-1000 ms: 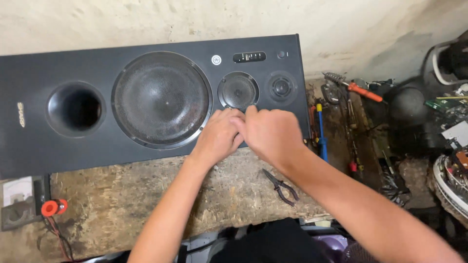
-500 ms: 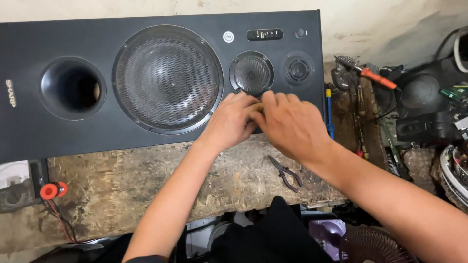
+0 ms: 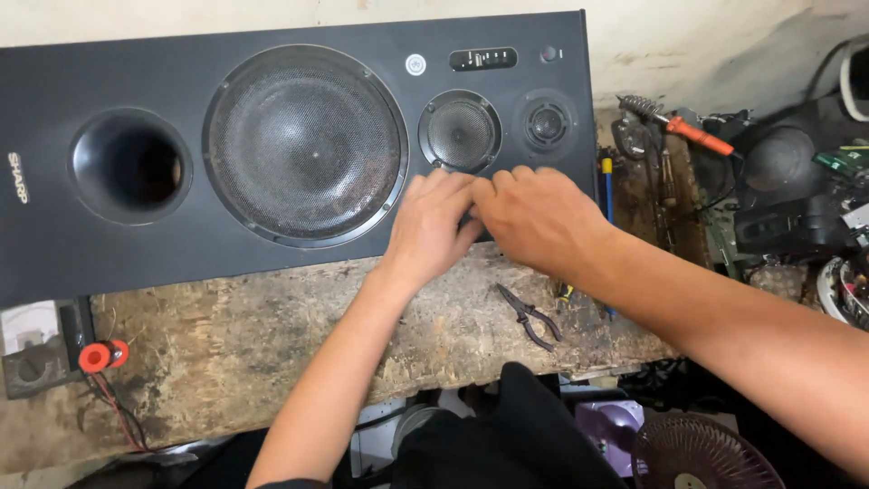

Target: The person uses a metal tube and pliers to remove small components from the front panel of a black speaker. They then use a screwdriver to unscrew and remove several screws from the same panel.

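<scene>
On the worn wooden workbench (image 3: 272,362) lies a long black speaker cabinet (image 3: 299,154), face up, reaching from the left edge of the view to past the middle. Its front panel holds, from left to right, an open round bass port (image 3: 131,166), a large woofer (image 3: 306,145), a smaller midrange driver (image 3: 460,132) and a small tweeter (image 3: 547,122).

Both hands meet on the panel's lower edge, just below the midrange driver. The left hand (image 3: 433,226) rests palm down with its fingers curled against the cabinet. The right hand (image 3: 539,217) lies beside it, touching it, fingers bent toward the same spot. Whether either hand pinches something small is hard to tell, since the fingertips cover each other.

Near the right forearm, a pair of dark pliers (image 3: 528,314) lies on the bench. Just right of the cabinet stands a blue-handled tool (image 3: 607,190), and farther right an orange-handled soldering iron (image 3: 679,129) rests among cluttered parts. At the left, a red plug (image 3: 101,355) with thin wires sits beside a small meter (image 3: 32,349).
</scene>
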